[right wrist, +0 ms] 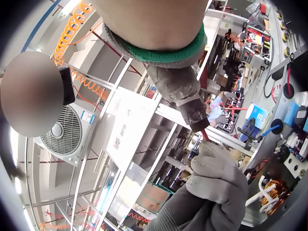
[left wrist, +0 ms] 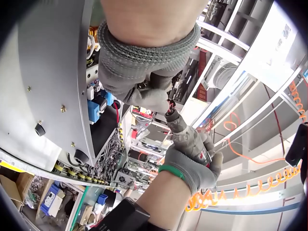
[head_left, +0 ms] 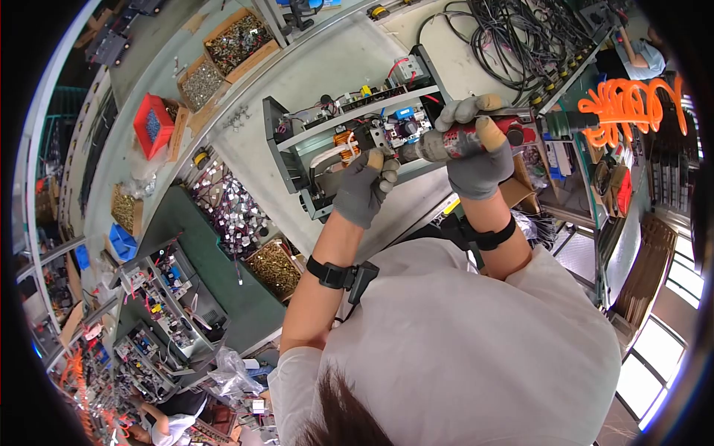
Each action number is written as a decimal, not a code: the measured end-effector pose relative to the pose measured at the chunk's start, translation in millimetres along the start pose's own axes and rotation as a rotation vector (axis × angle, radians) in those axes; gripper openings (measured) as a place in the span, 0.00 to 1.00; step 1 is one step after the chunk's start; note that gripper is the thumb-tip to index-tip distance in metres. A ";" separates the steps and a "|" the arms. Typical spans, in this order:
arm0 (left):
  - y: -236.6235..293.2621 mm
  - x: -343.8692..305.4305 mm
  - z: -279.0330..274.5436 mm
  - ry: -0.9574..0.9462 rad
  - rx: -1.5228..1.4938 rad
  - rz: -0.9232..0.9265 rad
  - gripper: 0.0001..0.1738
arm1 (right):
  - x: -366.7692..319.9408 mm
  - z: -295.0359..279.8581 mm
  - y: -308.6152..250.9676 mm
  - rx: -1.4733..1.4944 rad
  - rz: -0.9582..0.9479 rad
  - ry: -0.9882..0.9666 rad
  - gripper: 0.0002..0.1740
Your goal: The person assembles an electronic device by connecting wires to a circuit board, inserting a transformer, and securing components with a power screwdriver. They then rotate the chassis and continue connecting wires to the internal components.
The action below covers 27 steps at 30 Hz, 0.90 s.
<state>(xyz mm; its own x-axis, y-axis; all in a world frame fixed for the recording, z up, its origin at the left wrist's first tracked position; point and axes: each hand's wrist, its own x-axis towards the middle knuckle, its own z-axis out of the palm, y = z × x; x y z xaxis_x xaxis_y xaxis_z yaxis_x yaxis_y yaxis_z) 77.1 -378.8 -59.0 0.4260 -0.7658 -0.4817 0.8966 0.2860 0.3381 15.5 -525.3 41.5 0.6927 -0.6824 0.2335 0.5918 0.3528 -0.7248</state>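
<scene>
My right hand (head_left: 480, 167), in a grey glove, grips a red-and-grey power screwdriver (head_left: 451, 143) held roughly level. Its nose points left toward my gloved left hand (head_left: 363, 189). In the right wrist view the left fingers (right wrist: 211, 168) are curled around the end of a thin reddish bit (right wrist: 205, 135) that sticks out of the driver's nose. Both hands are over the near side of an open grey metal housing (head_left: 357, 119). Inside it are circuit boards, a copper coil (right wrist: 275, 195) and blue components (head_left: 404, 113). The left fingertips hide the bit's tip.
A coiled orange air hose (head_left: 628, 104) hangs at the right. Black cables (head_left: 513, 44) lie heaped behind the housing. Left of it stand a red bin (head_left: 152, 126) and boxes of small parts (head_left: 238, 41). A pile of connector wires (head_left: 230, 208) lies nearer, beside more open housings (head_left: 167, 305).
</scene>
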 end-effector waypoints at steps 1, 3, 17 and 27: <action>1.6 -0.7 1.1 -0.018 0.015 -0.015 0.16 | 1.5 -1.8 -0.1 0.009 0.012 0.033 0.13; 17.5 -4.1 9.7 -0.015 0.069 -0.139 0.17 | 4.7 -8.9 -0.1 0.059 0.040 0.058 0.12; 39.1 92.1 -9.3 0.373 0.876 -0.282 0.15 | 28.9 -31.4 20.9 -0.075 -0.106 0.245 0.12; 34.3 100.6 -30.4 0.262 0.622 -0.354 0.07 | 30.9 -35.8 31.4 -0.207 -0.027 0.144 0.12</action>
<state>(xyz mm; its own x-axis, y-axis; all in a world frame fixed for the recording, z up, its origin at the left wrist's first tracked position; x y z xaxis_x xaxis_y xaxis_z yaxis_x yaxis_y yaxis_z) 154.4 -428.5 -120.4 0.2106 -0.5673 -0.7961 0.7849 -0.3873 0.4836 40.8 -558.2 2.8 0.6035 -0.7789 0.1707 0.5018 0.2046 -0.8404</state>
